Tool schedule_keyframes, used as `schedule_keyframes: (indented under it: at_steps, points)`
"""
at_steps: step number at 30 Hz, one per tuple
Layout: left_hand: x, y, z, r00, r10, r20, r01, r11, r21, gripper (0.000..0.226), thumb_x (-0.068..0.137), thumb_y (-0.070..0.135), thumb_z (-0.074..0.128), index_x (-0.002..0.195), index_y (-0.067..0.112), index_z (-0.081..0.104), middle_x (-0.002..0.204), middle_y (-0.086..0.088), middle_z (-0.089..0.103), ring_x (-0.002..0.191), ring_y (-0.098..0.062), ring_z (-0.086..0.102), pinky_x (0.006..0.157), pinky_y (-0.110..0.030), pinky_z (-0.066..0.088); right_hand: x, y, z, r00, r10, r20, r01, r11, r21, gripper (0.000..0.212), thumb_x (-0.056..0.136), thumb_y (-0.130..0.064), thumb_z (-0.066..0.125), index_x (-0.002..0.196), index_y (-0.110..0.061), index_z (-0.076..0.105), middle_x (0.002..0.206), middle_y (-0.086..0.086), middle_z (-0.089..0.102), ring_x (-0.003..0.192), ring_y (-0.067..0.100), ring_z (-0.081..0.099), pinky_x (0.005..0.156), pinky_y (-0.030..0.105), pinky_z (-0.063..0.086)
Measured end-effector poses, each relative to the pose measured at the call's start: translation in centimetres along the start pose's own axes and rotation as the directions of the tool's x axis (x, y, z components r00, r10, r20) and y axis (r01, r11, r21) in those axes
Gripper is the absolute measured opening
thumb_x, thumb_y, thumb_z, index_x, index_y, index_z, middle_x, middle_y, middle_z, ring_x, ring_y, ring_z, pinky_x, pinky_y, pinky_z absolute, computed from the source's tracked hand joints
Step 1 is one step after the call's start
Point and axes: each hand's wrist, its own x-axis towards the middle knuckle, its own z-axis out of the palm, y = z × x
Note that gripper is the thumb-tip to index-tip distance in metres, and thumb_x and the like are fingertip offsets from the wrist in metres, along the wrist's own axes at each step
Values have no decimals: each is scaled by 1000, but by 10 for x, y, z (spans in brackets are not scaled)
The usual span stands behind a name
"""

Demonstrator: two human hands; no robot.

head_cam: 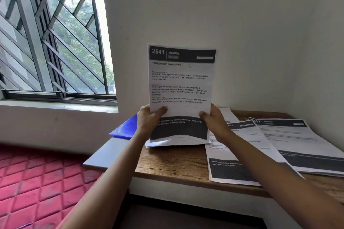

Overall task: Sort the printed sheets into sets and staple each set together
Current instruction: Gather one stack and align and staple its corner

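I hold a stack of printed sheets [181, 87] upright over the wooden table [178, 163], its lower edge close to the tabletop. The front sheet reads "2641 KITCHEN, Refrigerator Restocking". My left hand [150, 119] grips the stack's lower left edge, thumb on the front. On the lower right edge my right hand [214, 119] grips the same way. Two other piles of printed sheets lie flat on the table: one [229, 154] under my right forearm, one [301, 141] at the far right. No stapler is in view.
A blue folder [124, 126] sticks out past the table's left side behind my left hand. A window with metal bars [55, 42] fills the upper left. A red quilted mattress [37, 182] lies lower left. White walls close the corner behind the table.
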Motion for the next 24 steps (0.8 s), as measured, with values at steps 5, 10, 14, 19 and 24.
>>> schedule_keyframes:
  at_steps: [5,10,14,19,24]
  points:
    - [-19,-36,7,998,-62,0,62,998,32,32,83,32,75,101,5,73,92,-5,73,89,-19,68,66,-15,47,-11,15,4,1000,13,13,-12,999,-49,34,98,-10,49,131,-13,51,127,5,59,113,18,54,102,37,44]
    - [-22,-35,11,999,-12,-38,16,993,113,36,85,31,73,103,0,72,90,-6,71,83,-17,65,55,-4,42,-14,16,4,999,15,33,-12,996,-87,34,99,-14,49,133,-13,50,129,5,58,118,20,54,104,39,43]
    - [-17,-23,11,997,65,-38,-57,983,177,29,86,28,72,98,1,72,87,-5,70,77,-15,61,55,-4,41,-9,4,-1,999,6,37,-2,995,-98,34,99,-12,48,133,-11,49,128,5,57,111,14,51,97,30,44]
    - [-16,-5,-2,978,-99,186,122,985,-118,10,84,20,74,91,13,71,83,5,73,77,-10,65,62,-10,48,0,-10,-21,996,16,88,-8,996,-92,37,97,-9,51,134,-11,49,129,2,58,119,17,51,103,32,41]
    - [-15,6,-22,789,-164,592,392,877,-279,22,88,14,63,110,12,64,103,-4,74,93,-16,70,72,-23,57,-6,-12,-44,955,169,243,-180,983,24,36,94,3,50,130,-3,53,120,3,60,114,18,54,100,27,40]
